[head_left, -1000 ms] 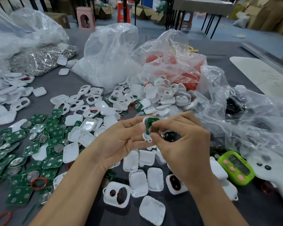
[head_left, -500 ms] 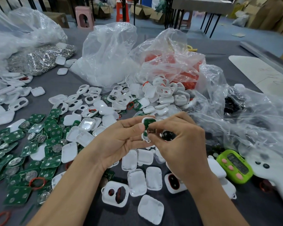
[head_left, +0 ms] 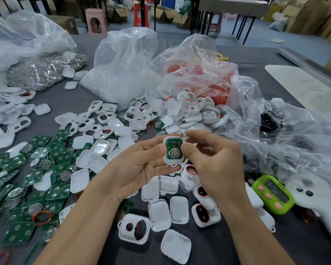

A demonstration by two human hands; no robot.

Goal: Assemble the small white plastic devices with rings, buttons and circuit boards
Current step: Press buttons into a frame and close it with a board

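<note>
Head view: shell (head_left: 173, 161) held above middle of table (head_left: 237, 245), open side up, green circuit board (head_left: 172, 147) with coin cell lying inside. Left hand (head_left: 139, 165) grips shell, thumb on left edge, fingers beneath. Right hand (head_left: 216, 165) pinches right edge with thumb and forefinger. Step, by my reading: seating board. Next move likely calls for back cover (head_left: 179, 209) from cluster near front edge, aligned and snapped on.
</note>
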